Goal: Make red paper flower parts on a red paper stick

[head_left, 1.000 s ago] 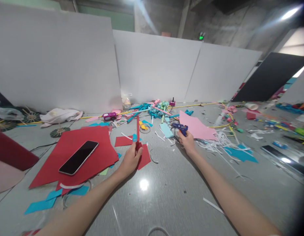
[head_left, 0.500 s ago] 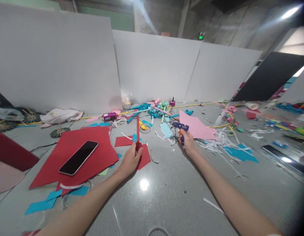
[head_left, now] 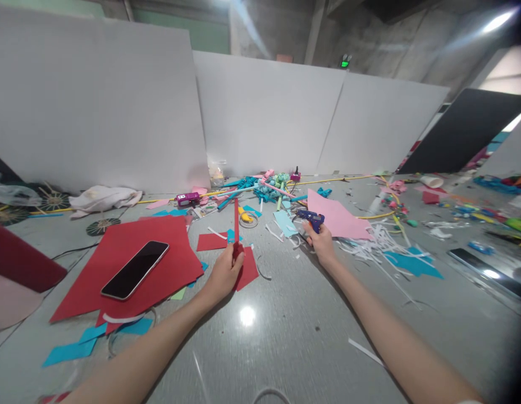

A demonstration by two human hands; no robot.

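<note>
Fingers point(head_left: 239, 260) of the left hand point(head_left: 220, 275) pinch a red stick point(head_left: 236, 221), long axis running straight up the view; the right hand point(head_left: 323, 243) curls its fingers round a blue glue gun point(head_left: 314, 219), nozzle pointing left, above paper-strewn floor point(head_left: 286, 331).

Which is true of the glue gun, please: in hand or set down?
In hand: the glue gun has its handle gripped by the right hand.
</note>
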